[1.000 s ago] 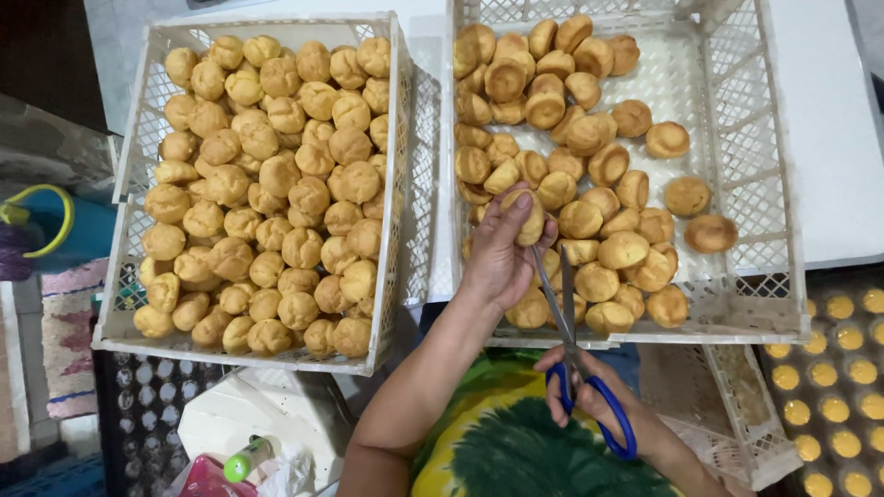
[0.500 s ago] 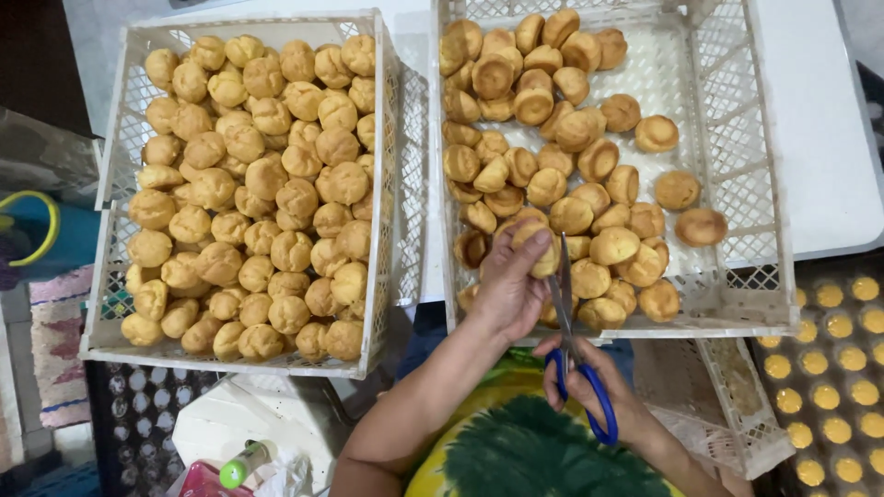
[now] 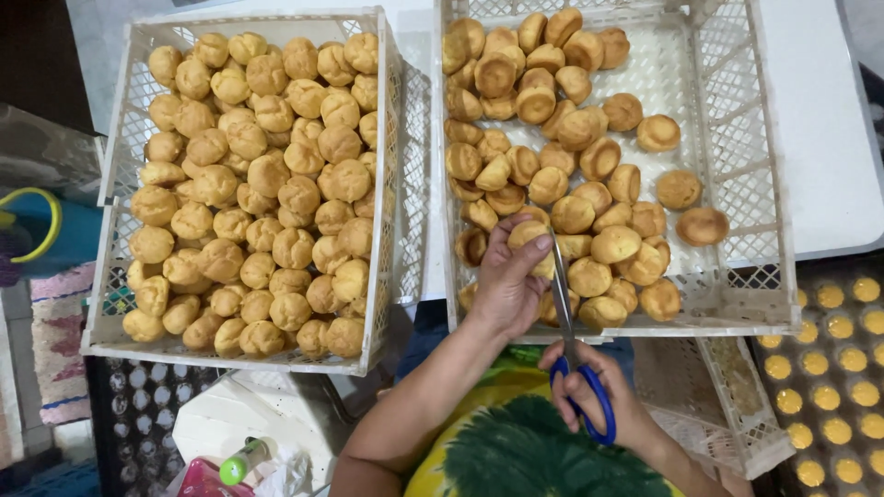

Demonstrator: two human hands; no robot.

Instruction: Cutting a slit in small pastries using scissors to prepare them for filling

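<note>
1. far left: a blue container with a yellow rim (image 3: 41, 230) sits on the floor beside a striped cloth, well apart from the hands.
2. left crate (image 3: 391, 166): a cream-white plastic lattice crate, nearly full of round golden-brown pastry puffs (image 3: 258, 184) heaped several deep. no hand touches it.
3. below that crate: a white bag and a small green-capped bottle (image 3: 241, 462), near the person's left forearm.
4. left hand (image 3: 506, 285): reaches over the near edge of the right crate, fingers curled closed around one puff (image 3: 532, 237), pinching it between thumb and fingertips. the puff is held just above the other puffs at the crate's front.
5. scissors (image 3: 566, 322): blue-handled, with narrow metal blades pointing away from the person; the blades lie against the right side of the held puff. how far apart the blades are cannot be told.
6. right hand (image 3: 599, 405): closed through the blue handle loops, low in the view above a green and yellow garment.
7. handling, as a judgement: the puff looks light, dry and hollow, with a thin crisp shell likely to crush or crack; a light grip around its sides suits it best.
8. right crate (image 3: 773, 230): same lattice kind, about half filled with puffs in a looser layer, bare floor showing at the right.
9. far right: a dark tray of small yellow rounds (image 3: 829, 368) below the table edge.
</note>
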